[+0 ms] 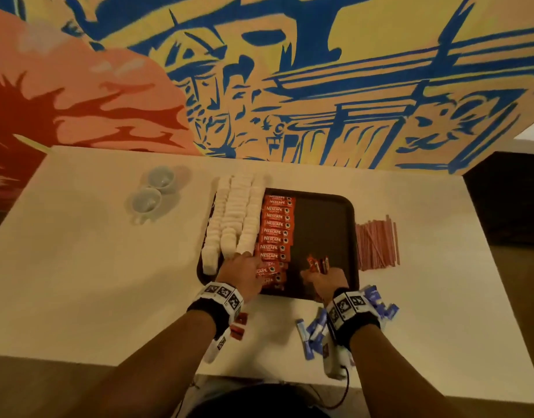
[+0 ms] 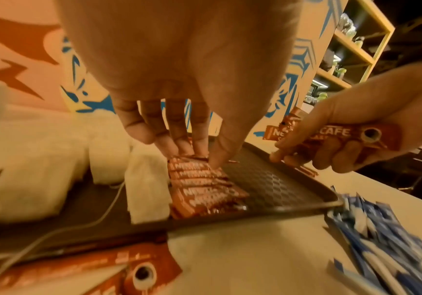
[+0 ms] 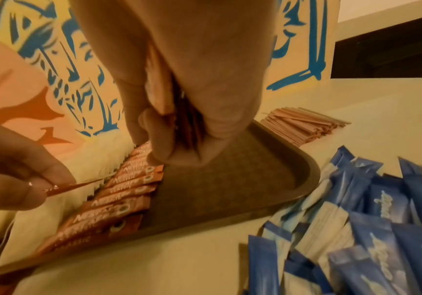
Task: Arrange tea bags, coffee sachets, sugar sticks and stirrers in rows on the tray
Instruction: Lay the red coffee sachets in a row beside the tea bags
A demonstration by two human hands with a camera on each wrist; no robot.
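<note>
The left hand [image 1: 243,271] pinches one sachet [image 3: 74,186] edge-on just above the near end of the red row [image 1: 276,233], likely to lay it as the next tile. The right hand [image 1: 326,280] clenches a spare bundle [image 1: 318,263] over the bare tray [image 1: 323,224], seemingly as a supply. Sugar sticks [image 1: 315,330] and stirrers [image 1: 377,244] wait outside its fingers.

Both forearms reach forward side by side with banded wrists, the left hand [image 1: 240,271] palm down, its fingers [image 2: 177,127] extended downward and pinching with the thumb, the right hand [image 1: 326,279] closed in a fist, its fingers [image 3: 154,139] curled tight against the palm.
</note>
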